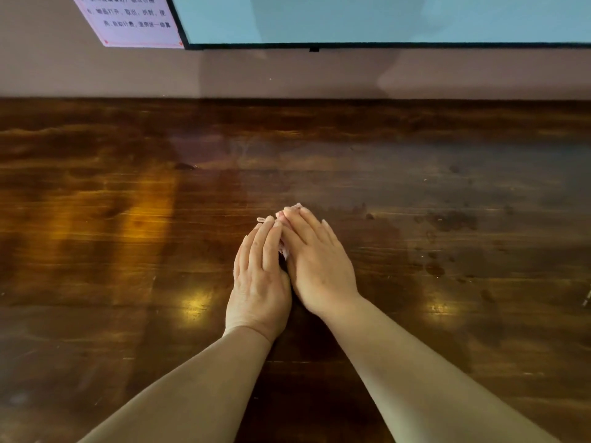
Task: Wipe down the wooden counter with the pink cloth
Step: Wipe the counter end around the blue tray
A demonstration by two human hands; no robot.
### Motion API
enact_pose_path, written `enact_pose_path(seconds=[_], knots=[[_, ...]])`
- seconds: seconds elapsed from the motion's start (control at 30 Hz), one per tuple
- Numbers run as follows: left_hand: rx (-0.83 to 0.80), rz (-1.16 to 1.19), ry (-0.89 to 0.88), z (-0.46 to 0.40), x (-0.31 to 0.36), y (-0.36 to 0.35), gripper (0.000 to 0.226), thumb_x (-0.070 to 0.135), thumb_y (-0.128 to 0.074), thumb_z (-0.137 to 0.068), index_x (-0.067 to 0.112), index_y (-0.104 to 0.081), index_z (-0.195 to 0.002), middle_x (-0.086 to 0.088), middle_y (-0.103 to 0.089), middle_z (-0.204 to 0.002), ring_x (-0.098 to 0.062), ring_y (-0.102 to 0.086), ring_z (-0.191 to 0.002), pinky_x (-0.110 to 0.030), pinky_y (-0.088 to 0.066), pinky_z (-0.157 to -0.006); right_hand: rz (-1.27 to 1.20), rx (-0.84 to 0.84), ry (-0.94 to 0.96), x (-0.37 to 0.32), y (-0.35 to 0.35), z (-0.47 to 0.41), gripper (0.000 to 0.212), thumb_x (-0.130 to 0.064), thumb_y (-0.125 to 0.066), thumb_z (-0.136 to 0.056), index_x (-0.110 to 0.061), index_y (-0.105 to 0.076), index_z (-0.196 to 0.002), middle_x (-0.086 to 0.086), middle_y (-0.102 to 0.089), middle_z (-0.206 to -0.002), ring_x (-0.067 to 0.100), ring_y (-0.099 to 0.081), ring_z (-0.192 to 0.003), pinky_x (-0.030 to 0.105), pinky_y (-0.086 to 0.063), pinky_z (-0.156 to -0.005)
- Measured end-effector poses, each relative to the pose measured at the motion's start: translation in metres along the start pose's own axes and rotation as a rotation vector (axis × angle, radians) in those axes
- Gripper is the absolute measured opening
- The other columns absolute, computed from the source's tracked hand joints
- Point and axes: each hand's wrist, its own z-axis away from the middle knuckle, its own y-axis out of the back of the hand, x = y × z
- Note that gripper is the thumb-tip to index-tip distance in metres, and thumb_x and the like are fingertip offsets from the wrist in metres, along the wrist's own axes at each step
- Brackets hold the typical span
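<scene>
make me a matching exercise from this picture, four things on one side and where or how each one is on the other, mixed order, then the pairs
Things
1. pink cloth
2. left hand
3. dark spots
4. printed notice

Places or states
A. on the wall, top left
B. flat on the counter, left of the right hand
C. on the wood to the right of the hands
D. mostly hidden under both hands

Pairs: 1-D, 2-B, 3-C, 4-A

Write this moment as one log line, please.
step: wiping | left hand: flat on pink cloth | right hand: flat on cloth | wooden counter: dark spots at right
</scene>
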Motion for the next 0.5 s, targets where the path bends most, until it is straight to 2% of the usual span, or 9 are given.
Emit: enact_pose_path(seconds=[0.13,0.23,0.33,0.5], knots=[[-0.009,0.029,0.009,-0.001,0.0,0.002,0.055,0.002,-0.04,-0.093,0.009,-0.039,-0.148,-0.008,-0.037,-0.156,-0.024,-0.029,-0.146,-0.046,-0.027,-0.119,0.0,0.017,-0.008,0.008,0.0,-0.002,0.047,-0.04,-0.027,-0.106,-0.036,-0.028,-0.152,-0.012,-0.021,-0.164,0.009,-0.006,-0.153,0.032,-0.004,-0.123],[-0.021,0.035,0.039,-0.001,-0.001,0.002,0.054,0.006,-0.04,-0.097,0.016,-0.034,-0.15,-0.001,-0.033,-0.157,-0.015,-0.025,-0.147,-0.037,-0.022,-0.121,0.009,0.019,-0.062,0.007,0.005,-0.045,0.047,-0.044,-0.019,-0.109,-0.033,-0.031,-0.153,-0.009,-0.022,-0.164,0.012,-0.006,-0.154,0.036,-0.003,-0.123],[-0.016,0.056,0.05,-0.002,0.0,0.005,0.051,0.013,-0.036,-0.097,0.015,-0.036,-0.148,-0.002,-0.035,-0.156,-0.016,-0.028,-0.145,-0.038,-0.025,-0.12,0.018,0.052,-0.06,0.005,0.005,-0.05,0.045,-0.043,-0.022,-0.11,-0.034,-0.032,-0.152,-0.008,-0.022,-0.164,0.014,-0.005,-0.154,0.034,0.002,-0.121],[0.001,0.039,0.026,-0.002,0.002,0.004,0.05,0.004,-0.043,-0.094,0.005,-0.042,-0.144,-0.01,-0.04,-0.152,-0.024,-0.035,-0.142,-0.044,-0.031,-0.118,0.001,0.053,-0.049,0.006,-0.002,-0.006,0.041,-0.036,-0.034,-0.108,-0.038,-0.034,-0.148,-0.012,-0.023,-0.163,0.009,-0.005,-0.153,0.03,0.003,-0.119]])
